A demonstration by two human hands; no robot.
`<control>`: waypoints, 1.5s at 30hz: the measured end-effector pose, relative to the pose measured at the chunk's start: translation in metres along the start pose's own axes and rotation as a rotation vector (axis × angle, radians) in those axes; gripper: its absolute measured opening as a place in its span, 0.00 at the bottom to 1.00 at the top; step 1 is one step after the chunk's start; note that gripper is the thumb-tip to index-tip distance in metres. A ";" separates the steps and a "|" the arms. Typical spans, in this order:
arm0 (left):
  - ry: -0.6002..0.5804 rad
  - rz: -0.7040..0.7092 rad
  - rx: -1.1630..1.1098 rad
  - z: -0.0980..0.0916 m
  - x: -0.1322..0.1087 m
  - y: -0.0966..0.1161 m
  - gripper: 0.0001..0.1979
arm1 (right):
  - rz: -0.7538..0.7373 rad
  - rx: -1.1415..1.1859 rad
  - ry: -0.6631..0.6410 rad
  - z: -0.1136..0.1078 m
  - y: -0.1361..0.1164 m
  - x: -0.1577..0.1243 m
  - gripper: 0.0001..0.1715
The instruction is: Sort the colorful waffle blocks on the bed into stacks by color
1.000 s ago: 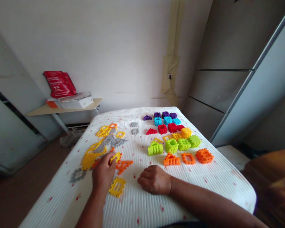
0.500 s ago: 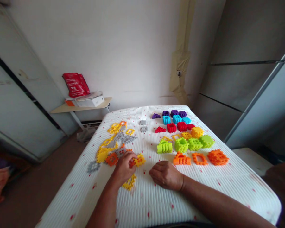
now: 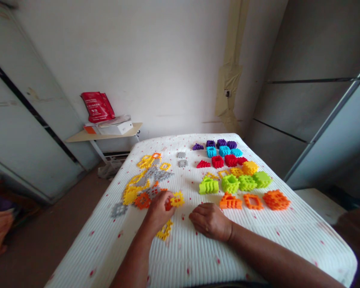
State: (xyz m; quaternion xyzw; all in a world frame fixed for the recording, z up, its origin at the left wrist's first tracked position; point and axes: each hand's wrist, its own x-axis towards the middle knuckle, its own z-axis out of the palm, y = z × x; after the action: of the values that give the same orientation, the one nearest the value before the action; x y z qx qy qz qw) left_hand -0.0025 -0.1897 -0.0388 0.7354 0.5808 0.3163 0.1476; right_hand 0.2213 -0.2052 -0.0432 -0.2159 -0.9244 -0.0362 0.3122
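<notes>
Left hand pinches yellow square at its fingertips, orange piece just beside; light edge grip best, kept clear of orange. Right hand nearby, curled in fist.

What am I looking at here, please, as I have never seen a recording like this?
There is no machine: these are a person's bare hands, and every picture comes from one camera worn on the head. The left hand has a yellow piece in its grip; an orange piece shows beside it, perhaps held too. The right hand is curled on the white, red-spotted cover, nothing visible in it. Loose pieces in yellow, gray and orange lie at the left; at the right, purple, blue, red, yellow, green and orange ones stand in colored rows.
</notes>
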 end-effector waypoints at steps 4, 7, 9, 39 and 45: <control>0.023 0.035 -0.044 0.000 -0.001 0.003 0.14 | 0.137 0.033 0.100 0.001 0.003 -0.001 0.13; 0.001 0.079 -0.060 0.003 -0.004 0.009 0.14 | 0.242 0.026 0.069 0.003 0.006 -0.003 0.21; -0.006 0.126 -0.081 0.006 -0.007 0.014 0.14 | 0.281 0.025 0.013 0.005 0.007 -0.003 0.24; 0.300 0.212 -0.112 -0.003 -0.008 0.004 0.16 | 0.523 -0.141 0.097 -0.152 0.091 0.007 0.23; 0.308 0.240 -0.104 0.000 -0.007 0.004 0.15 | 0.766 -0.282 -0.380 -0.163 0.161 -0.020 0.27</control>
State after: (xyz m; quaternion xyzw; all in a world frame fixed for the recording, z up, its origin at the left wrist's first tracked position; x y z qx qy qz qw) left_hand 0.0003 -0.1973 -0.0387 0.7338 0.4877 0.4697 0.0561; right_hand 0.3947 -0.1001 0.0646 -0.5859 -0.8047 -0.0033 0.0953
